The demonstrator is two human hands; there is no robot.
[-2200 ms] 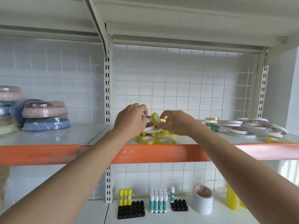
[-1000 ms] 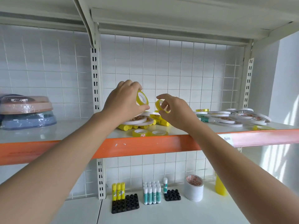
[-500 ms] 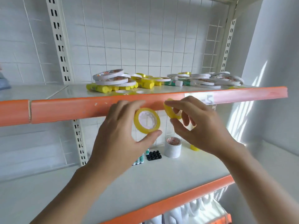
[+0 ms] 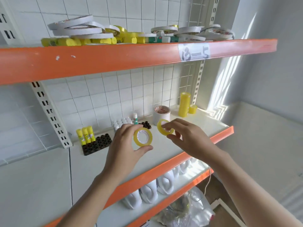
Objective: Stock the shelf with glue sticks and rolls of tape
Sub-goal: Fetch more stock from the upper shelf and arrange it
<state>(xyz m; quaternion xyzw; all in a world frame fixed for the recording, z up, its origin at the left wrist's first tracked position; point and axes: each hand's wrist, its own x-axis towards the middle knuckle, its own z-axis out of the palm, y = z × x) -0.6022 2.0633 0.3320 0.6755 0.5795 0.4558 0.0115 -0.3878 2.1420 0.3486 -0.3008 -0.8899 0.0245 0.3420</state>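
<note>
Now each hand carries one small roll of clear yellow tape over the middle shelf (image 4: 211, 126). The left hand (image 4: 124, 149) pinches its roll (image 4: 142, 137) by the rim between thumb below and fingertips above, the white core facing the camera. The right hand (image 4: 186, 138) grips the second roll (image 4: 164, 127) with a fingertip hooked through the hole and the thumb under the rim.

A likely home, I judge, is the back right corner, where a tall column of matching yellow rolls (image 4: 185, 104) stands with a single loose roll (image 4: 192, 109) just beside it. To do this well, turn each roll flat before letting go, set it square on a stack, and release one hand at a time; a roll put down on its edge would wheel off along the smooth white board.

These rolls are glossy, hard-edged rings, light and slippery. Nearby stand a fat white roll with a printed core (image 4: 162, 115), yellow glue sticks (image 4: 85, 134) upright in a black socketed tray (image 4: 96, 144), and white-capped sticks (image 4: 122, 123) in another. Overhead, the orange-lipped upper shelf (image 4: 114, 59) holds a loose heap of flat white tape rolls (image 4: 77, 28) and lying glue sticks (image 4: 65, 42).
</note>
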